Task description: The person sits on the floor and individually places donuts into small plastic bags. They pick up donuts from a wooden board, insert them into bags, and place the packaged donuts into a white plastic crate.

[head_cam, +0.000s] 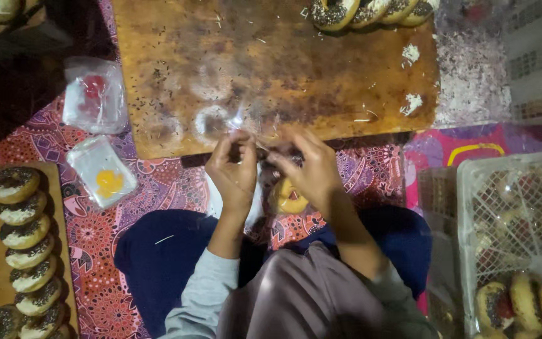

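My left hand [233,169] and my right hand [308,169] meet in front of me, both pinching the top of a clear plastic bag [265,150]. A doughnut with yellow topping [288,199] hangs inside the bag below my right hand. The bag's upper part is see-through and hard to make out against the wooden board [177,75] behind it. Both hands are blurred.
Sprinkled doughnuts [359,12] lie at the board's far edge. A row of doughnuts [26,251] lines a tray at left. Two small bags, one with red [95,94] and one with yellow [105,169], lie on the patterned cloth. A white crate [472,188] with wrapped doughnuts stands right.
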